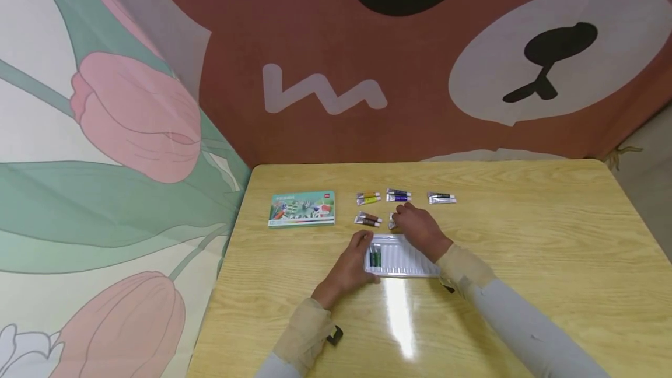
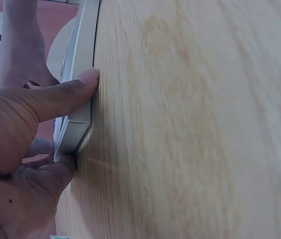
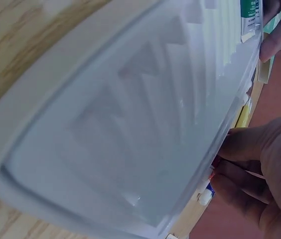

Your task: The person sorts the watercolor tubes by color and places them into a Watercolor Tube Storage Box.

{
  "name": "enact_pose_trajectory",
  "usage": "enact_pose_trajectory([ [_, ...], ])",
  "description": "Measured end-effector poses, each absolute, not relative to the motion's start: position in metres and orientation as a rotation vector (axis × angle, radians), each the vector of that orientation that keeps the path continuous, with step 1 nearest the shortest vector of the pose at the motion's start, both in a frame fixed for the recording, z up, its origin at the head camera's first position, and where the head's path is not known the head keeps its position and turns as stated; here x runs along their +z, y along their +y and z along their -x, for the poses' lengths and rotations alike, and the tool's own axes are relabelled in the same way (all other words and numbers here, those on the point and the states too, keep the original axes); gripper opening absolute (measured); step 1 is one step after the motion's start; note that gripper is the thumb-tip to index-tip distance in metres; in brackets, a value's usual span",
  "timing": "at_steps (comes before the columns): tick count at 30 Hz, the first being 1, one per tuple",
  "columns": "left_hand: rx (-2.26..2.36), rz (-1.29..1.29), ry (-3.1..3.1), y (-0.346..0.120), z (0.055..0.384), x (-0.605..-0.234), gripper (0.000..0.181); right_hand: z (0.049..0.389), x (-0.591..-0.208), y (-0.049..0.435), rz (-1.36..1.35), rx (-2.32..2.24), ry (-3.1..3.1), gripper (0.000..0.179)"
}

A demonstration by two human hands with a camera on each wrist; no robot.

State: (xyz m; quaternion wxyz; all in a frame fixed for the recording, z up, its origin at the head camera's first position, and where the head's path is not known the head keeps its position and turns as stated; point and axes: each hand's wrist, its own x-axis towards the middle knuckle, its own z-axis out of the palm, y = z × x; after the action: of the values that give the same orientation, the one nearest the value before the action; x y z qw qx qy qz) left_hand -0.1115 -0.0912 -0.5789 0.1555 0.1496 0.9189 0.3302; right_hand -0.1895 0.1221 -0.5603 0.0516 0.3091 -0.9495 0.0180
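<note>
A white ribbed tray lies on the table, with green paint tubes in its left slots. My left hand grips the tray's left end. In the left wrist view, the thumb of that hand lies along the tray's side wall. Beyond the tray's far edge, my right hand reaches down and pinches a small paint tube with a silver end. The right wrist view shows its thumb and fingers curled together, a bit of red between them; the rest of that tube is hidden.
Behind the tray lie paired paint tubes: orange and yellow, blue and purple, black and white, brown. A teal illustrated box lies at the left. Printed cloth hangs behind the table.
</note>
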Motion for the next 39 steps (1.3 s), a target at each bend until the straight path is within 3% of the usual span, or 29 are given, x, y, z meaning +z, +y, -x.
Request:
enact_pose_trajectory([
  [12, 0.938, -0.409, 2.622, -0.090, 0.112, -0.579, 0.111, 0.186, -0.555, 0.116, -0.952, 0.093, -2.917, 0.010],
  [33, 0.950, -0.445, 2.629, -0.092, 0.112, -0.580, 0.112, 0.192, -0.548, 0.117, -0.920, 0.464, -3.043, 0.018],
  [39, 0.941, -0.511, 2.658, -0.094, 0.111, -0.580, 0.111, 0.186, -0.536, 0.118, -0.833, 0.652, -3.004, 0.008],
])
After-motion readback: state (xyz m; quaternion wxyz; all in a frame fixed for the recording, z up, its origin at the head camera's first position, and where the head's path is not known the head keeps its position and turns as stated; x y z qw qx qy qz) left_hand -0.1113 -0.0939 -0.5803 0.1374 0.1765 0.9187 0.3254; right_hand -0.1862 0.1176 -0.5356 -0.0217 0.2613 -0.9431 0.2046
